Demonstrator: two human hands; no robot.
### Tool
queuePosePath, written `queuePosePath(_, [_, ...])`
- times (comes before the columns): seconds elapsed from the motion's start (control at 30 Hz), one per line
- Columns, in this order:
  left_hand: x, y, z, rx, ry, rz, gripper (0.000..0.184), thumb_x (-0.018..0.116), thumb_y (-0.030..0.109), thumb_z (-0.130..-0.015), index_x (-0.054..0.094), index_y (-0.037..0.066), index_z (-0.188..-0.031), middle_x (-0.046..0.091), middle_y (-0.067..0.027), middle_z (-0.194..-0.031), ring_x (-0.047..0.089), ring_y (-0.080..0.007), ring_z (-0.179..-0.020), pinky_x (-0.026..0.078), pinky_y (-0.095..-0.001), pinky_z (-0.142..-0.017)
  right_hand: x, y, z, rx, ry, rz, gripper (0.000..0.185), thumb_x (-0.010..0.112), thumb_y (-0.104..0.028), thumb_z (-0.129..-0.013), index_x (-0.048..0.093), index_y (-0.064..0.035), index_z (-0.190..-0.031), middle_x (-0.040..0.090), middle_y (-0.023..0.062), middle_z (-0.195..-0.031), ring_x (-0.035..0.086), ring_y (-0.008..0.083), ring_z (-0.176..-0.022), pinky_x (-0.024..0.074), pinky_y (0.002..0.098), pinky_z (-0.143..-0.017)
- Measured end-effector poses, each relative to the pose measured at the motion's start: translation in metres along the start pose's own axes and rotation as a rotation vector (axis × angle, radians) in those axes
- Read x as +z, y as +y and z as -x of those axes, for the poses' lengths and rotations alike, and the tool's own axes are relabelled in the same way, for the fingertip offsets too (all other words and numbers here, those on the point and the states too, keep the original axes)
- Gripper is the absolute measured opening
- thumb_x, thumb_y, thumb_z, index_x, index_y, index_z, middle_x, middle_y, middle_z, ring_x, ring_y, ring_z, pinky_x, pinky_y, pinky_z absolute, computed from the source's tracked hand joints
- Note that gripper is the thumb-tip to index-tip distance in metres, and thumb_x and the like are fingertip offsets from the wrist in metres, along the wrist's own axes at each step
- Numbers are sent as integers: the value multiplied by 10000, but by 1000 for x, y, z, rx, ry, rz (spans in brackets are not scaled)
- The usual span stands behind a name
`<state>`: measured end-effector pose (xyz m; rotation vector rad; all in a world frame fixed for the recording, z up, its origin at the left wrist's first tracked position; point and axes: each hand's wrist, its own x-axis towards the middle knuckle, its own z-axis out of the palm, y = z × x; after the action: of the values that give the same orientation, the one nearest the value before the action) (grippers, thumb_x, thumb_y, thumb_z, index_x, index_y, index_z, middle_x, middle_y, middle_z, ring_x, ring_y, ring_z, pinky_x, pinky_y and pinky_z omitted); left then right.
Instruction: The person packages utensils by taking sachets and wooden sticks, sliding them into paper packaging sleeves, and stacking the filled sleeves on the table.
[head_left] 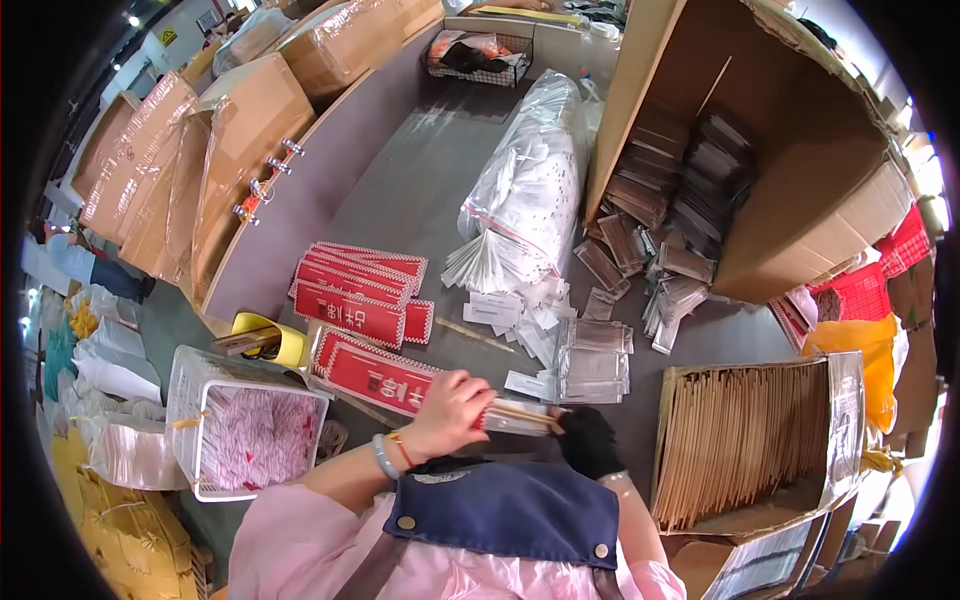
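Observation:
My left hand, bare with a bracelet at the wrist, is closed on a clear packet that shows thin wooden sticks and a bit of red. At the packet's right end is my right hand, in a black glove, its fingers closed on that end. Just left of my left hand lies a red printed card with white characters. Behind it is a fanned pile of similar red cards. Flat clear packets and white paper slips lie beyond my right hand.
A cardboard box of wooden sticks stands at the right, a white basket of pinkish bundles and a yellow container at the left. Behind are a large bag of white slips and a tipped carton holding packets.

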<state>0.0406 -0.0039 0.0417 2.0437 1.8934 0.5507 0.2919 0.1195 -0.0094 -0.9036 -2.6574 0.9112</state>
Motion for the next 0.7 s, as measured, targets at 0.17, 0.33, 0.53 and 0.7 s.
queuePosePath(0.17, [5,8,-15,73,54,-84,648,849,238,-580,609,47,-1150,551,-75,-1135,511,-282,-1060,421,-422,-925,7,42,9,-55,245,100,247,650,-24,-774,694,-66,-1013,648,112,-889,602,306,-862,490,420,-756])
queuePosePath(0.33, [18,8,-21,56,25,-48,641,838,224,-599,607,17,-1159,572,-82,-1117,521,-281,-1058,429,-411,-915,37,-27,-21,202,199,-629,209,692,-45,-819,646,-29,-1022,641,151,-963,656,320,-888,523,379,-799])
queuePosePath(0.53, [22,3,-21,47,42,-14,674,850,239,-580,611,16,-1169,581,-80,-1118,528,-289,-1048,432,-422,-917,2,-18,-18,142,350,-182,223,715,-144,-844,580,-26,-977,636,145,-967,648,334,-862,516,414,-787])
queuePosePath(0.7, [40,-3,-22,109,51,-47,621,813,244,-630,620,51,-1188,583,-82,-1114,529,-286,-1047,435,-437,-904,50,-52,-34,172,140,-433,275,744,-171,-824,581,-34,-997,644,142,-853,661,315,-815,521,375,-736])
